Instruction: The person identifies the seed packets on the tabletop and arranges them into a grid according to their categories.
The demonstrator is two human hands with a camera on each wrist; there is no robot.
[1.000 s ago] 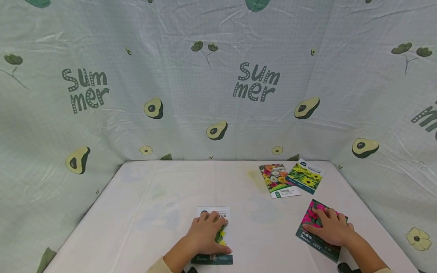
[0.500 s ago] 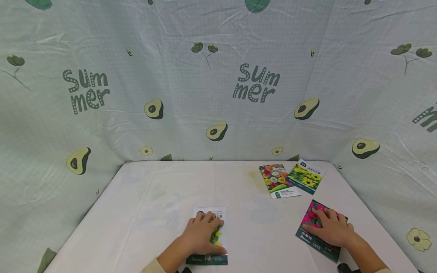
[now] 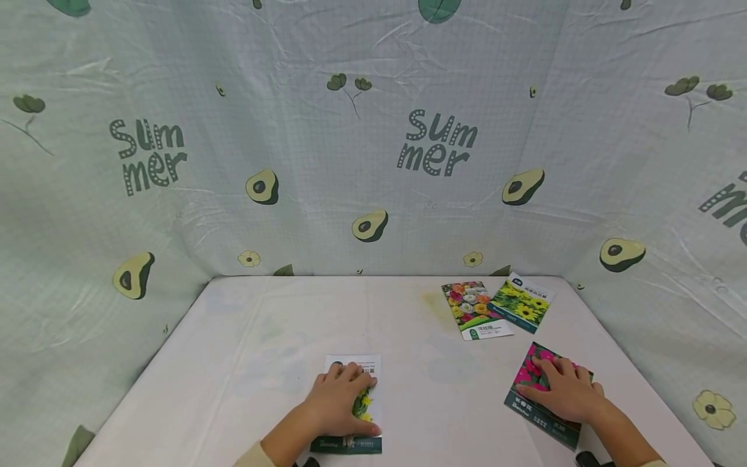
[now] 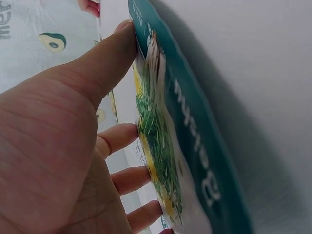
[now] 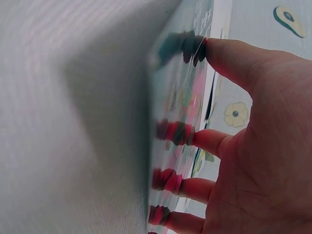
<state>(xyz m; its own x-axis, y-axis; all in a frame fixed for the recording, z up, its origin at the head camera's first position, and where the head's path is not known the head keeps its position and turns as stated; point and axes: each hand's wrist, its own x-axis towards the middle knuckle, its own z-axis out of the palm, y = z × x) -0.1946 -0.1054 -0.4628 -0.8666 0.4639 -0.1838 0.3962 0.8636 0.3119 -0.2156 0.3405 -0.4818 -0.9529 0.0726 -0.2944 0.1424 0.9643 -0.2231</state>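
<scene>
In the head view my left hand [image 3: 335,403] rests with spread fingers on a white seed packet [image 3: 367,415] that has yellow flowers and a dark green bottom band. The left wrist view shows the thumb and fingertips touching the packet's printed face [image 4: 158,117]. My right hand [image 3: 565,394] lies over a tilted pink-flowered seed packet [image 3: 528,383] at the right. Its fingertips press on the glossy front [image 5: 175,131] in the right wrist view. Both hands cover part of their packets.
Toward the back right lie a multicoloured flower packet [image 3: 469,305] and a yellow-flower packet [image 3: 522,303], which overlaps it. They are on a white-covered table [image 3: 262,337]. A printed grey-green curtain [image 3: 315,143] rises behind and along both sides.
My left hand has slid left across the table, and the white packet under it has moved along. The right hand and its pink-flowered packet have stayed in place.
</scene>
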